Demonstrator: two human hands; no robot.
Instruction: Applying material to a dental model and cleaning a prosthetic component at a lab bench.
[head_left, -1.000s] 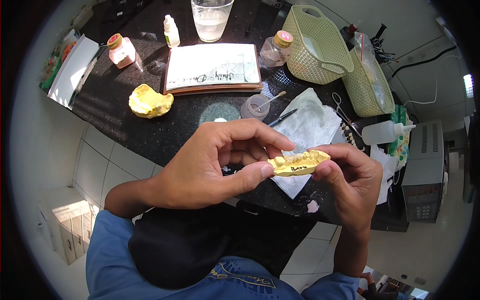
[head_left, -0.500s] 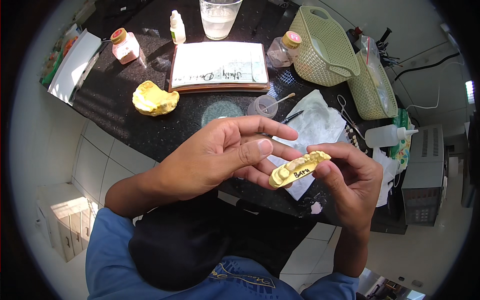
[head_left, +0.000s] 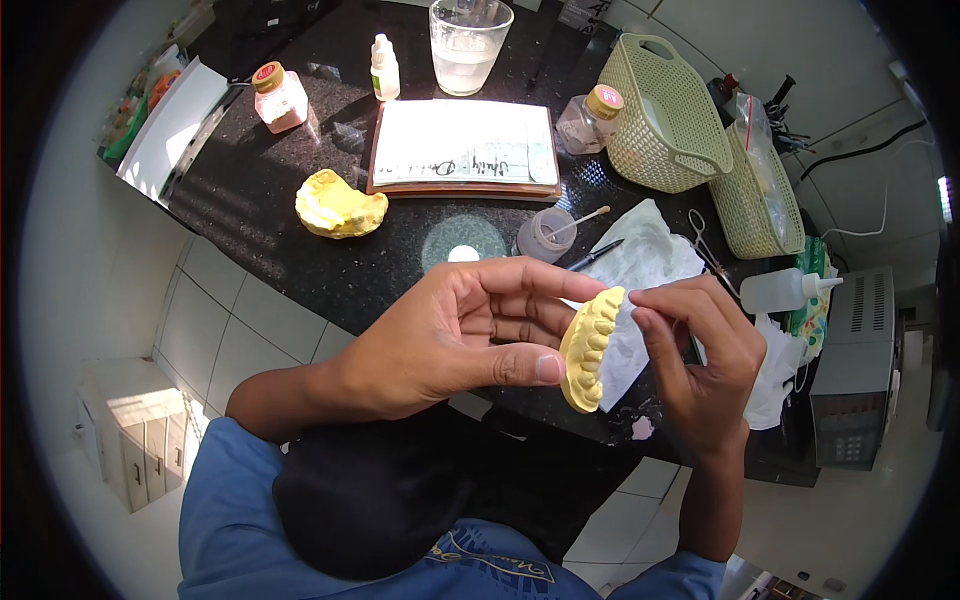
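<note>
A yellow plaster dental cast [head_left: 590, 350] with a row of teeth is held upright in my left hand [head_left: 455, 335], gripped between the thumb and the fingers behind it. Its tooth row faces right. Close to the cast's upper right edge, my right hand [head_left: 705, 345] has thumb and index finger pinched together; what they hold, if anything, is too small or hidden to make out. A second yellow dental cast [head_left: 340, 205] lies on the dark speckled counter [head_left: 270, 215] at the left, away from both hands.
Beyond my hands are a notebook [head_left: 465, 145], a small cup [head_left: 548, 235] with a cotton swab, a pen [head_left: 597, 254] and white paper [head_left: 645, 250]. A glass of cloudy liquid [head_left: 468, 55] stands behind. Green baskets [head_left: 665, 150], scissors [head_left: 705, 238] and a squeeze bottle [head_left: 775, 292] are at right.
The cast has turned from lying lengthwise between both hands to standing upright in my left hand, teeth now showing. My right hand has let go of its end and pinches beside it.
</note>
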